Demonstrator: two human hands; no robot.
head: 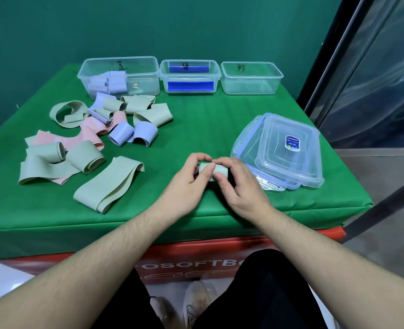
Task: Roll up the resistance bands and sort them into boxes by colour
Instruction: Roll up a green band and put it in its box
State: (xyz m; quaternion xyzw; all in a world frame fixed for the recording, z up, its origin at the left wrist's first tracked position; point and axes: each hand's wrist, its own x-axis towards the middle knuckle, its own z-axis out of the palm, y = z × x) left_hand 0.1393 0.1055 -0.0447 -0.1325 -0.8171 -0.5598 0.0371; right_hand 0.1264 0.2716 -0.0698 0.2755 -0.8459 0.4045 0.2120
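Both hands, left hand [188,178] and right hand [237,180], gripping green roll [216,171]; beyond, lilac rolls [110,83] inside left box [120,77].

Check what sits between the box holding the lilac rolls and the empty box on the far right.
In the head view, a third clear box with blue strips on its walls stands between the lilac-roll box and the empty box.

Three boxes [189,76] stand in a row at the back of the table [208,119]. The loose bands [94,138] lie left of the lids [281,150]. The lids sit in a stack on the table's right side.
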